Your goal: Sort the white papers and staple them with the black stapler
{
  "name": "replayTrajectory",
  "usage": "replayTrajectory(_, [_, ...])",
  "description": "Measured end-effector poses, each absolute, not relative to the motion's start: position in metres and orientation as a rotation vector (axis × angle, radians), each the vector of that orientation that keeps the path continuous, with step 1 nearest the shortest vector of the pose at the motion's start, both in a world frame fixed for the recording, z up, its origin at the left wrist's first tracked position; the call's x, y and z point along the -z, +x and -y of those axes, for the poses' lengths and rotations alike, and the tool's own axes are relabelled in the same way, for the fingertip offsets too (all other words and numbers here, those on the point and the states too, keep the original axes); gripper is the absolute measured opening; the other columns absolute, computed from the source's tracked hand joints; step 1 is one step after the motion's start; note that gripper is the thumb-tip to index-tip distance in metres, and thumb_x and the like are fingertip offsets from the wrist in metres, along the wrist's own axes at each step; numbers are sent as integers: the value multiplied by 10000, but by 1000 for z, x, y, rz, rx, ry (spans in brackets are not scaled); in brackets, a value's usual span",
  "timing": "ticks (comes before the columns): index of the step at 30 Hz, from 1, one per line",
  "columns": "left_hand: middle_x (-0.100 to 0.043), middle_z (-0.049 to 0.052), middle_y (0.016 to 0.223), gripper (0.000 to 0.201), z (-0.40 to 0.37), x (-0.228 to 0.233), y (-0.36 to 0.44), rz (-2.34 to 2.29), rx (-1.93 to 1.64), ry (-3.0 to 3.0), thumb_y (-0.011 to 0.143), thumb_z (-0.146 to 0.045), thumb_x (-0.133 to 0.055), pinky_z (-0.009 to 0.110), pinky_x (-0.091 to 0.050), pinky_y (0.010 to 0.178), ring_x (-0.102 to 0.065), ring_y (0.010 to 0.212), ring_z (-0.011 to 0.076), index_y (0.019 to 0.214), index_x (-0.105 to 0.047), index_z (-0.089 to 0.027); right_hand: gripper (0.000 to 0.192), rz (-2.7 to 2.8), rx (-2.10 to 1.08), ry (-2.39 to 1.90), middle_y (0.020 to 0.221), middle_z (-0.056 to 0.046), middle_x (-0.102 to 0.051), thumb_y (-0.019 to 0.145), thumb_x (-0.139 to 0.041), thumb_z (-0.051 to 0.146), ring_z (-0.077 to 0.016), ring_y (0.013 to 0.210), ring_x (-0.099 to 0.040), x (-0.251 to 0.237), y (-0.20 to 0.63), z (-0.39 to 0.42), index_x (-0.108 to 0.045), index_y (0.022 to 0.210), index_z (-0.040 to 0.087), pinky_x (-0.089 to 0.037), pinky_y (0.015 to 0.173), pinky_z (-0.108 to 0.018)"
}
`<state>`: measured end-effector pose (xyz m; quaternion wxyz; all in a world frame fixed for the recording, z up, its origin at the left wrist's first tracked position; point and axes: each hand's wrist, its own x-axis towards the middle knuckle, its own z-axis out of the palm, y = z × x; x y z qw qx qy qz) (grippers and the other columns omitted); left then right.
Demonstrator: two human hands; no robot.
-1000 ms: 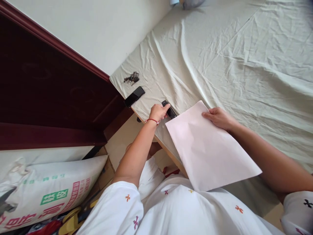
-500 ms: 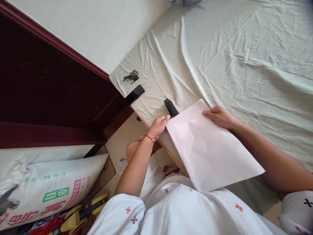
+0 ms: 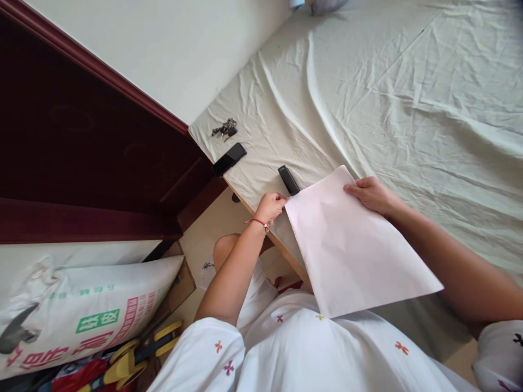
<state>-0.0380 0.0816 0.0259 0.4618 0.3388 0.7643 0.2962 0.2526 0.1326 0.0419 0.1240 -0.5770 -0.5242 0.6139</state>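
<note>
left hand (image 3: 270, 207) pinches near corner of paper (image 3: 351, 247), right hand (image 3: 370, 194) grips far edge. paper lies over bed (image 3: 408, 98) edge. stapler (image 3: 289, 180) touching paper's corner, phone (image 3: 229, 159), keys (image 3: 224, 129) beyond.

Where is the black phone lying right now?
The black phone lies on the sheet at the bed's left edge beside the dark wooden panel, between the keys and the small black device.
</note>
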Motion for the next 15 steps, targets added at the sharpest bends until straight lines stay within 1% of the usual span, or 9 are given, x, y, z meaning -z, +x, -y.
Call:
replayTrajectory(3, [-463, -61, 524, 152, -84, -28, -35, -1883, -747, 808, 792, -222, -673, 213, -197, 462, -308, 437, 52, 682, -606, -141, 289, 1503, -1783, -1689, 811, -78, -778, 966, -624, 406, -196, 639, -703, -44, 253, -132, -746, 800, 203, -521, 557, -286])
replayTrajectory(5, [-476, -54, 524, 142, -85, -31, -32, -1887, -764, 804, 807, -203, -635, 213, -209, 469, -328, 450, 60, 683, -605, -142, 305, 1561, -1722, -1712, 775, -69, -762, 968, -620, 411, -191, 624, -689, -46, 254, -131, -723, 764, 209, -508, 555, -286])
replayTrajectory(8, [-540, -32, 542, 99, -86, -33, -30, -1892, -778, 820, 793, -160, -601, 210, -244, 490, -390, 480, 79, 696, -611, -145, 340, 1672, -1609, -1737, 718, -54, -727, 976, -603, 414, -178, 593, -653, -48, 258, -132, -689, 719, 210, -487, 544, -284])
replayTrajectory(12, [-646, 9, 578, 93, -86, -33, -30, -1884, -768, 875, 803, -171, -630, 226, -278, 519, -419, 486, 95, 712, -617, -157, 311, 1685, -1584, -1697, 758, -56, -743, 970, -606, 437, -195, 631, -672, -44, 267, -137, -715, 780, 215, -510, 562, -297])
replayTrajectory(15, [-666, 22, 579, 129, -86, -28, -32, -1877, -765, 903, 836, -179, -637, 232, -320, 550, -456, 487, 101, 709, -620, -162, 305, 1642, -1610, -1685, 807, -65, -764, 983, -587, 432, -198, 659, -689, -40, 272, -141, -735, 822, 219, -528, 575, -300])
